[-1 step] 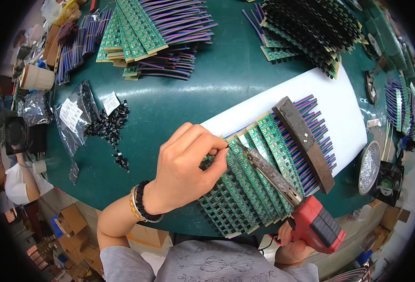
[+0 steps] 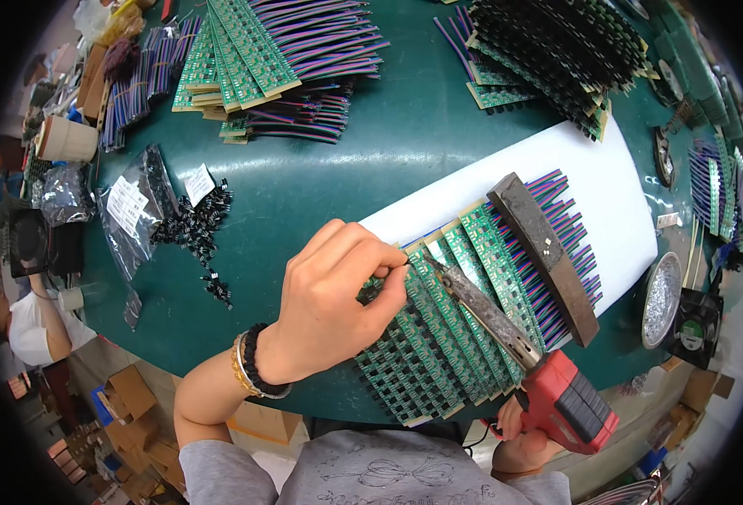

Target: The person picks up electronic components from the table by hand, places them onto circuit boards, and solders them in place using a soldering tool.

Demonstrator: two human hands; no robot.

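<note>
My left hand [image 2: 329, 295] is pinched at the far end of a row of green circuit boards [image 2: 493, 261], with a small black component [image 2: 407, 262] partly showing at the fingertips. My right hand [image 2: 523, 444] grips the handle of a red and black soldering gun [image 2: 567, 402]. Its long metal barrel slants across the boards, and the tip is close to my left fingertips. Black components cover the near parts of several boards. A dark metal bar [image 2: 544, 257] lies across the purple, blue and black wires on the boards' right side.
Under the boards is a white sheet [image 2: 620, 198]. Loose black components [image 2: 194, 220] lie left beside a clear plastic bag [image 2: 127, 206]. Wired boards [image 2: 249, 59] are stacked at the far left, more boards [image 2: 556, 50] at the far right. A silvery dish [image 2: 662, 300] and black fan [image 2: 696, 330] stand right.
</note>
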